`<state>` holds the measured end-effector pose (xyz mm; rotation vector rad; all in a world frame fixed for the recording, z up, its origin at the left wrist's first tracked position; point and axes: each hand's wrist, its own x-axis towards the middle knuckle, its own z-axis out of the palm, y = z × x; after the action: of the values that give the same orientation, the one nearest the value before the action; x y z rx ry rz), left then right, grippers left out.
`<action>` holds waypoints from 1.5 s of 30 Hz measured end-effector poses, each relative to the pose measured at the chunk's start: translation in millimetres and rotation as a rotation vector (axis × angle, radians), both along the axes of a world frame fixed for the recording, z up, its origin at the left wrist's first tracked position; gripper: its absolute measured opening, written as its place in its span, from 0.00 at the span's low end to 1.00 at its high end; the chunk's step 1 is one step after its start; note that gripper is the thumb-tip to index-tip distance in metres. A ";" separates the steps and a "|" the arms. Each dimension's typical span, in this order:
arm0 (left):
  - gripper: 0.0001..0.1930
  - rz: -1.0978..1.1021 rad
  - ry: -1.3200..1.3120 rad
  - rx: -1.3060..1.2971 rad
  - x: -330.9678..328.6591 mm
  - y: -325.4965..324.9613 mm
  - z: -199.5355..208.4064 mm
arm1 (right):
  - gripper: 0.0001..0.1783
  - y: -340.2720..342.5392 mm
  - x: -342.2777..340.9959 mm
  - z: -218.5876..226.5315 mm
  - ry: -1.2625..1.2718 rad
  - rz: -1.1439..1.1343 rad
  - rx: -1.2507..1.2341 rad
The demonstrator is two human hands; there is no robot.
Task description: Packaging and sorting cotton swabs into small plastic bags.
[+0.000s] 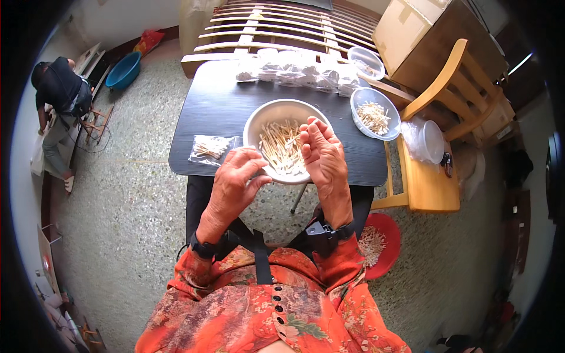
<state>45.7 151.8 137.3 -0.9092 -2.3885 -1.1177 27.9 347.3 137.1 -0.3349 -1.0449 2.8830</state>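
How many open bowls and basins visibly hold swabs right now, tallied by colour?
Off-white bowl: 1
Clear bowl: 1
Red basin: 1
Total: 3

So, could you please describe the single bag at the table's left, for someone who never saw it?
Find the dark tabletop. Near its left front corner, left of the pale bowl, lies a small clear bag of thin sticks. It lies alone, unlike the clustered bags at the far edge.
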 end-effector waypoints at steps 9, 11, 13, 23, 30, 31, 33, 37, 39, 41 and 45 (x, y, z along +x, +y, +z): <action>0.15 -0.182 -0.842 1.112 14.9 14.3 8.0 | 0.16 -29.9 31.0 2.4 0.089 -0.034 -0.067; 0.17 -0.234 -0.934 1.161 20.5 20.2 1.2 | 0.16 -36.2 37.5 -0.3 0.084 -0.019 -0.043; 0.16 -0.225 -0.981 1.204 25.5 23.7 -3.7 | 0.15 -42.3 43.9 -2.1 0.111 -0.041 -0.008; 0.08 -0.075 -1.151 1.434 30.2 18.7 -19.4 | 0.16 -51.1 61.6 -8.0 0.132 0.001 -0.072; 0.09 -0.013 -1.241 1.404 31.3 16.9 -19.9 | 0.20 -53.6 64.4 -14.2 0.126 -0.044 -0.014; 0.09 -0.023 -1.241 1.424 31.4 17.3 -20.5 | 0.20 -55.3 64.1 -15.2 0.132 -0.043 0.021; 0.09 -0.029 -1.245 1.445 31.8 18.0 -21.7 | 0.19 -58.4 63.6 -17.4 0.133 -0.042 0.055; 0.10 -0.009 -1.247 1.418 31.9 20.0 -22.1 | 0.17 -61.9 60.1 -17.9 0.131 -0.106 0.065; 0.10 0.003 -1.250 1.399 33.5 20.6 -21.6 | 0.16 -62.4 59.3 -18.6 0.118 -0.125 0.063; 0.09 0.008 -1.209 1.337 35.2 22.1 -19.0 | 0.14 -62.0 58.2 -21.1 0.139 -0.155 0.067; 0.08 0.040 -1.035 1.330 43.3 28.9 -9.2 | 0.11 -64.5 58.3 -26.0 0.080 -0.196 0.081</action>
<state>89.0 180.7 128.1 0.2818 -1.3678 -2.9784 86.1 282.8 111.1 -0.2961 -1.0480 2.6504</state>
